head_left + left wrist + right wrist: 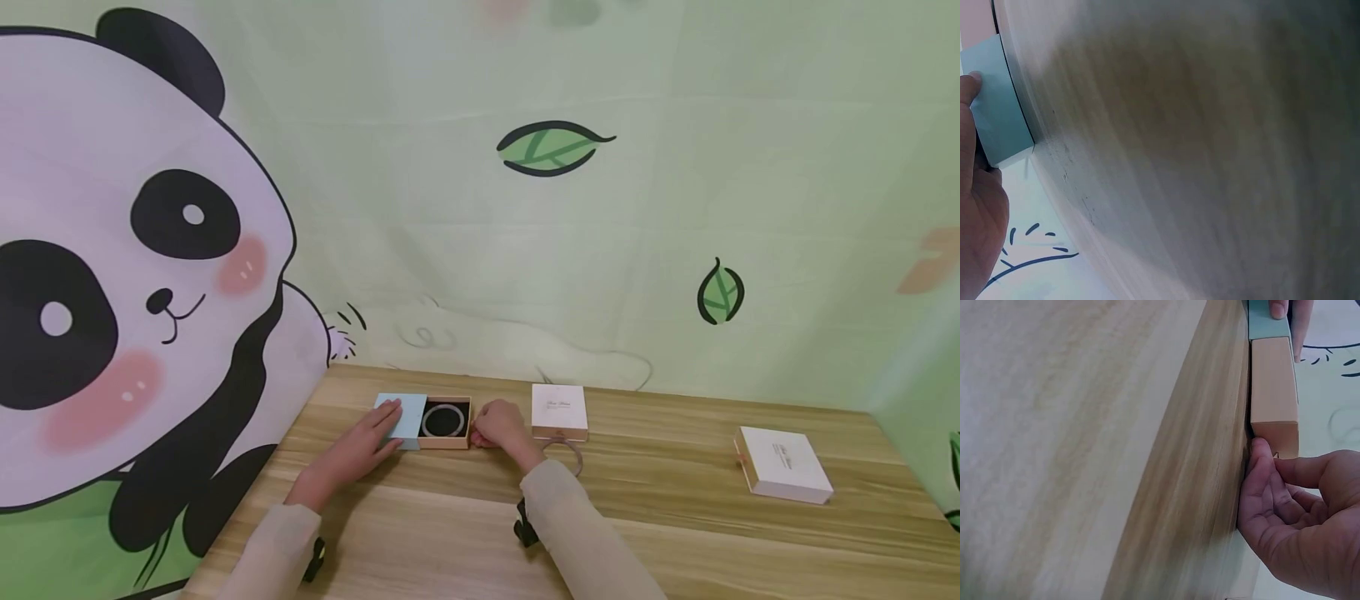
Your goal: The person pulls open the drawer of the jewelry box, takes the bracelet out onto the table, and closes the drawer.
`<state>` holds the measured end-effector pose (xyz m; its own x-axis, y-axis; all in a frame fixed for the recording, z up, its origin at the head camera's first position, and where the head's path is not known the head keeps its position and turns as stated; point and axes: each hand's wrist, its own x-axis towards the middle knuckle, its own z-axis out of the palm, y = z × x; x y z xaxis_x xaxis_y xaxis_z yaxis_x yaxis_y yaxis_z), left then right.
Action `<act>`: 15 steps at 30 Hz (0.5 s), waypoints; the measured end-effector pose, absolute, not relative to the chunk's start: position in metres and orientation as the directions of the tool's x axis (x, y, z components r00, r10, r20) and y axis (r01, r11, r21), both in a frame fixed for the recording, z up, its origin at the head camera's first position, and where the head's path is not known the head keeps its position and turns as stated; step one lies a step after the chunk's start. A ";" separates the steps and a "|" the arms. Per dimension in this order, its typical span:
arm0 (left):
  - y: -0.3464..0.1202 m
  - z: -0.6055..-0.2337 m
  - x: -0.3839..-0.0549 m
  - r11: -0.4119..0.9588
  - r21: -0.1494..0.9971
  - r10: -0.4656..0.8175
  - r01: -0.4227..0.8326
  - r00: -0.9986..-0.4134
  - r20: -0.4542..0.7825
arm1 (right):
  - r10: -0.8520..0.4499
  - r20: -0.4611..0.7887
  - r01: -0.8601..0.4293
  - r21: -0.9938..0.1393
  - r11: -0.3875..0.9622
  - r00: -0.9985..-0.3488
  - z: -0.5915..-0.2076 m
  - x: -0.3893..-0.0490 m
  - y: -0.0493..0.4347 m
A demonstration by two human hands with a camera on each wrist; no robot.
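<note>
A light blue drawer box [405, 421] stands on the wooden table with its orange-brown inner drawer [444, 444] pulled part way out to the right. Inside the drawer, on black padding, lies a pale ring-shaped bangle [424, 422]. My left hand [360, 447] holds the blue sleeve, its fingers over the top and the thumb against the near side. At the drawer's right end my right hand [501, 423] pinches a small pull loop [1276, 455] between thumb and forefinger, seen in the right wrist view. The left wrist view shows part of the blue sleeve [1000, 103].
To the right of my right hand is a white box [558, 408] with lettering. A second bangle [576, 454] leans or lies at its near side, partly behind my wrist. Another white box [783, 465] sits farther right. A printed panda backdrop [450, 208] rises behind the table [675, 517].
</note>
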<state>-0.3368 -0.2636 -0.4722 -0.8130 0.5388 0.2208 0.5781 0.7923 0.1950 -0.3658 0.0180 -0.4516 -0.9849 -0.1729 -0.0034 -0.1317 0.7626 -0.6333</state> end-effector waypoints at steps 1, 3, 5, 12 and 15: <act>-0.264 -0.472 -0.337 0.792 0.193 0.539 0.579 -0.812 0.224 | -0.170 -0.009 -0.125 -0.641 0.758 -0.985 -0.452 -0.366 0.018; -0.264 -0.471 -0.338 0.790 0.190 0.540 0.582 -0.809 0.233 | -0.161 -0.016 -0.112 -0.654 0.748 -0.987 -0.452 -0.367 0.018; -0.263 -0.470 -0.338 0.789 0.188 0.540 0.585 -0.806 0.243 | -0.154 -0.025 -0.097 -0.674 0.732 -0.988 -0.452 -0.367 0.018; -0.263 -0.471 -0.337 0.787 0.175 0.548 0.592 -0.800 0.244 | -0.192 -0.022 -0.123 -0.696 0.708 -0.981 -0.449 -0.364 0.012; -0.264 -0.473 -0.337 0.789 0.177 0.544 0.588 -0.803 0.242 | -0.185 0.003 -0.139 -0.671 0.728 -0.983 -0.444 -0.360 0.007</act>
